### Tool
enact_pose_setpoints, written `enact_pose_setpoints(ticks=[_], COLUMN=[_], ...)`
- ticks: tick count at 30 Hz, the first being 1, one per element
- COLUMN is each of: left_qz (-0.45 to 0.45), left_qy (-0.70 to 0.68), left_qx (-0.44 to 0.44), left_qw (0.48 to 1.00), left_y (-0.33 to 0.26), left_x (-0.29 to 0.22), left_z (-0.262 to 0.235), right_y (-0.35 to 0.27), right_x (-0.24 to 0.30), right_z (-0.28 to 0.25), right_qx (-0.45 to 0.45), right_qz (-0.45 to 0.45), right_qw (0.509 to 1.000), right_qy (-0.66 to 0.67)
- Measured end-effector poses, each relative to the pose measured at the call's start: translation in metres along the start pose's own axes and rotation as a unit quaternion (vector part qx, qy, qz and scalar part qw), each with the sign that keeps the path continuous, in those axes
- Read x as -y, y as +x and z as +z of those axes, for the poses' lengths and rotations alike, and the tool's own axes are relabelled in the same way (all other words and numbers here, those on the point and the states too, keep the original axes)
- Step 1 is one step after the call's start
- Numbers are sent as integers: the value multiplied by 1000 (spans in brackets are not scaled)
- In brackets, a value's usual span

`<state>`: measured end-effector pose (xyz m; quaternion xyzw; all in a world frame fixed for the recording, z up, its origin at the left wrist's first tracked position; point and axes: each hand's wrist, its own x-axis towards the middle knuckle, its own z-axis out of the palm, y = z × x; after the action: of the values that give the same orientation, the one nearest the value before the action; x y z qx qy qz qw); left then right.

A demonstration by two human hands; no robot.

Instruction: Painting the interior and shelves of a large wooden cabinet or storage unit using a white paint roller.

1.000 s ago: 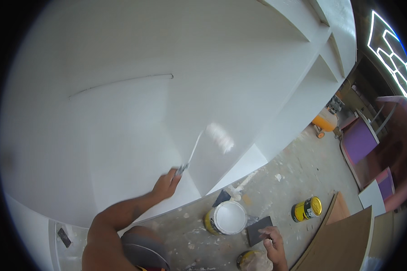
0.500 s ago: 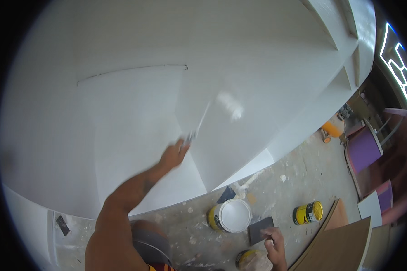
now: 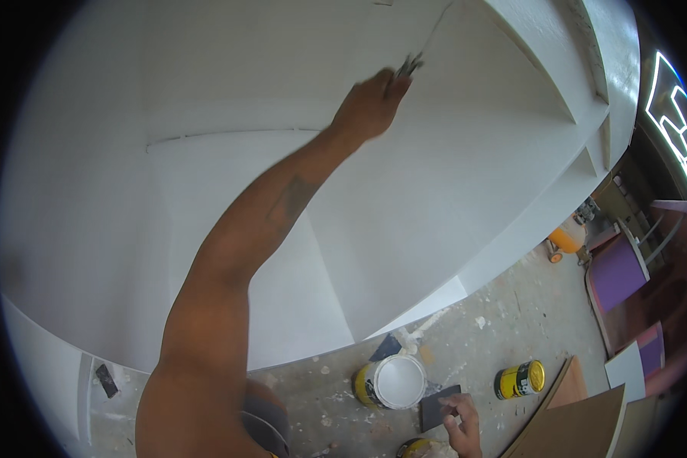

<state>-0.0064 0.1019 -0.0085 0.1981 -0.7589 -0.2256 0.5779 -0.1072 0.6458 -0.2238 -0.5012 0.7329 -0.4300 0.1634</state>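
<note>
Holding one roller handle (image 3: 409, 67) in closed left hand (image 3: 369, 104), far out before one white panel (image 3: 427, 175).
Cannot tell the grip of the right hand (image 3: 462, 421), bent, near one dark sheet (image 3: 433, 411). Counted on floor (image 3: 473, 353), three: white-topped can (image 3: 368, 384) left, yellow-lidded can (image 3: 520, 380) right, partly hidden can (image 3: 411, 448) nearest.

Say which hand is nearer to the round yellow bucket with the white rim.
Right. The right hand is to the right of the bucket, lower in the picture, apart from it. The left hand is far above it in the picture.
</note>
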Motion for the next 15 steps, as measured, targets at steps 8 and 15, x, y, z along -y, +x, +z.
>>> enact_pose_setpoints(ticks=[8, 15], left_qz=[-25, -171], left_qy=[137, 93], left_qx=[97, 349], left_qw=[985, 917], left_y=[-188, -408], left_x=[148, 126], left_z=[28, -37], right_y=[10, -5], right_x=[-7, 8], right_z=[14, 5], right_qx=[56, 29], right_qz=[-16, 11], right_qw=[997, 997], right_qy=[-41, -64])
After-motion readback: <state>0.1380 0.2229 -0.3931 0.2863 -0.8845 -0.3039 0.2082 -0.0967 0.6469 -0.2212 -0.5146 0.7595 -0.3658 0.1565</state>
